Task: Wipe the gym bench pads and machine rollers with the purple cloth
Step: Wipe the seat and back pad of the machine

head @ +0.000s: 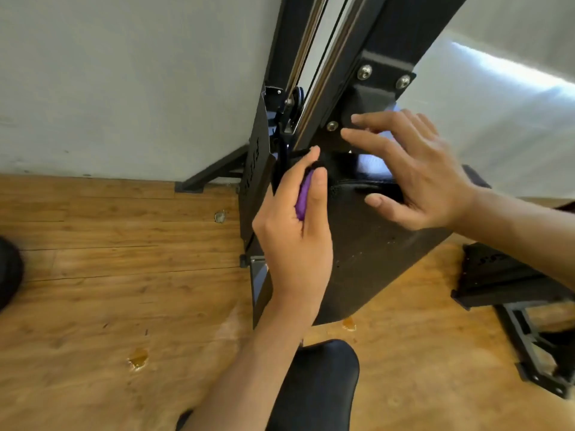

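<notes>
- Two hands work at the top of a black pad [373, 259]. The left hand [295, 231] has its fingers curled round the bunched purple cloth [302, 199] and presses it against the pad's upper left corner.
- The right hand [417, 178] is spread and holds nothing. Its fingers are straight, and its thumb lies near the stitched seam along the pad's top edge. Its fingertips reach toward the bolted bracket [384, 77] above. Whether they touch the metal cannot be told.
- Only a sliver of the cloth shows, between the left thumb and forefinger. The rest is hidden in the palm.
- Just beyond both hands, the dark machine frame [389, 32] rises with a cable and a small pulley [297, 99] beside it.
- Below the left forearm sits a second pad [320, 387], nearer the person. Wooden floor [109, 290] lies to either side, and a pale wall [124, 73] stands behind.
- The step in hand looks like wiping the top corner and seam of the upright pad, with the right hand steadying it.
- The next move likely calls for drawing the cloth across the seam toward the right hand. It should then go down the broad face with firm pressure. The right hand would have to lift clear first. The nearer pad looks still to be done.
</notes>
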A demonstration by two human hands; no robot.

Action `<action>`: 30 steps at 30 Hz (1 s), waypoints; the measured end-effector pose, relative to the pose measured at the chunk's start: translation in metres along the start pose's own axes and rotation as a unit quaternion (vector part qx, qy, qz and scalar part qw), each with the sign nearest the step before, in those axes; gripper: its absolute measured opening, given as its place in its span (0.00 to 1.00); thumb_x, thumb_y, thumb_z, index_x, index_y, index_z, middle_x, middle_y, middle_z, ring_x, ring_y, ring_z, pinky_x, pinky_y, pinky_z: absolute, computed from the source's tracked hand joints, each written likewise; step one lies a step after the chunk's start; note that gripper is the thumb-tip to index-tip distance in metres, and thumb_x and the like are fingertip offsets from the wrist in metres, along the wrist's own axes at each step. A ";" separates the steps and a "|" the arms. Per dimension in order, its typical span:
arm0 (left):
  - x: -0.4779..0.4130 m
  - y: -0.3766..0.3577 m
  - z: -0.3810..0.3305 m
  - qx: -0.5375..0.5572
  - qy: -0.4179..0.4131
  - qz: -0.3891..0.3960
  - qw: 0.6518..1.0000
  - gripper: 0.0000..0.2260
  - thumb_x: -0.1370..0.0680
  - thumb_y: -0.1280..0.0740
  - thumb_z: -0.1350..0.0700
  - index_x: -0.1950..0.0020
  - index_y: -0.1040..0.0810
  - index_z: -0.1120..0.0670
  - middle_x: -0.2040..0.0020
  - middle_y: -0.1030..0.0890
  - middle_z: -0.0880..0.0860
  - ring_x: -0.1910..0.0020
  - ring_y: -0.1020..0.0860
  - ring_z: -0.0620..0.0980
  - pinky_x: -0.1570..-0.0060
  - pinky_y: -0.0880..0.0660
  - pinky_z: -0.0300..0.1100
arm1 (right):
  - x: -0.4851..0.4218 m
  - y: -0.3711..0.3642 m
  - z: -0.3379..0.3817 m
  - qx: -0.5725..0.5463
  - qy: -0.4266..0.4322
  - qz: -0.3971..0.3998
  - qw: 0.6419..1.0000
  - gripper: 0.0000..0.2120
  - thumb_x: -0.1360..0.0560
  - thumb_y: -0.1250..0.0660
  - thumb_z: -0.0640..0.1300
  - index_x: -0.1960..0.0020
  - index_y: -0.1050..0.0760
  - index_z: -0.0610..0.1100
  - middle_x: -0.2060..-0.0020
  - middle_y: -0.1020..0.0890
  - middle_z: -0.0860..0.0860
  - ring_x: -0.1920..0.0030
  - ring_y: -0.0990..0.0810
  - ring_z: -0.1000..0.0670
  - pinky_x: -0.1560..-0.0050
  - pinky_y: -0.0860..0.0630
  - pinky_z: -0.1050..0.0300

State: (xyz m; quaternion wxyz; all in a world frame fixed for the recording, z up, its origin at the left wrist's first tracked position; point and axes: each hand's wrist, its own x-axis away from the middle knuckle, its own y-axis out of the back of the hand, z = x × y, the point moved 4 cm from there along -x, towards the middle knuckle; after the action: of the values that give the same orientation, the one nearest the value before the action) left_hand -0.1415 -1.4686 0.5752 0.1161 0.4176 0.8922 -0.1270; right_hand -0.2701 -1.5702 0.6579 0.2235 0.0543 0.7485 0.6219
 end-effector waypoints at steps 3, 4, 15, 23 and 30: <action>-0.012 -0.008 -0.025 -0.045 -0.048 0.052 0.996 0.16 0.15 0.38 0.51 0.32 0.20 0.57 0.45 0.16 0.46 0.49 0.20 0.35 0.47 0.26 0.30 | 0.007 0.004 0.005 0.041 -0.008 -0.067 0.997 0.25 0.16 0.49 0.58 0.28 0.33 0.42 0.38 0.22 0.33 0.44 0.24 0.39 0.46 0.29 0.45; -0.016 -0.008 -0.029 -0.058 -0.055 0.069 0.994 0.17 0.15 0.39 0.50 0.32 0.20 0.56 0.43 0.17 0.44 0.48 0.20 0.35 0.45 0.25 0.31 | 0.009 0.007 0.007 0.035 -0.034 -0.105 0.993 0.23 0.15 0.48 0.56 0.28 0.33 0.42 0.38 0.22 0.34 0.44 0.25 0.40 0.46 0.30 0.45; -0.013 -0.052 -0.089 -0.081 -0.007 0.412 0.908 0.26 0.15 0.54 0.41 0.16 0.49 0.43 0.36 0.28 0.21 0.30 0.31 0.27 0.28 0.35 0.31 | 0.033 0.010 0.101 -0.476 -0.478 -0.398 0.622 0.24 0.17 0.40 0.58 0.24 0.33 0.52 0.32 0.24 0.53 0.33 0.22 0.53 0.35 0.22 0.49; -0.043 -0.087 -0.069 -0.267 -0.255 0.637 0.676 0.34 0.17 0.65 0.33 0.15 0.50 0.47 0.22 0.28 0.48 0.20 0.40 0.37 0.18 0.48 0.45 | 0.055 0.001 0.094 -0.372 -0.560 -0.492 0.554 0.17 0.17 0.34 0.47 0.30 0.28 0.48 0.39 0.22 0.54 0.38 0.23 0.57 0.40 0.27 0.68; -0.062 -0.093 -0.053 -0.248 -0.371 0.697 0.561 0.32 0.14 0.59 0.38 0.15 0.48 0.57 0.15 0.44 0.50 0.16 0.47 0.46 0.19 0.42 0.55 | 0.038 -0.027 0.104 -0.245 -0.604 -0.556 0.516 0.19 0.17 0.36 0.47 0.29 0.27 0.40 0.37 0.26 0.46 0.39 0.23 0.53 0.41 0.25 0.66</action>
State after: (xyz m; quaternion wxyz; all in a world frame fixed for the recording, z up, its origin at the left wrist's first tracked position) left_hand -0.1804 -1.5537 0.6564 0.5882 0.7804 0.1979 0.0758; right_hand -0.2570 -1.4685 0.6093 0.9266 -0.0669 0.1287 0.3471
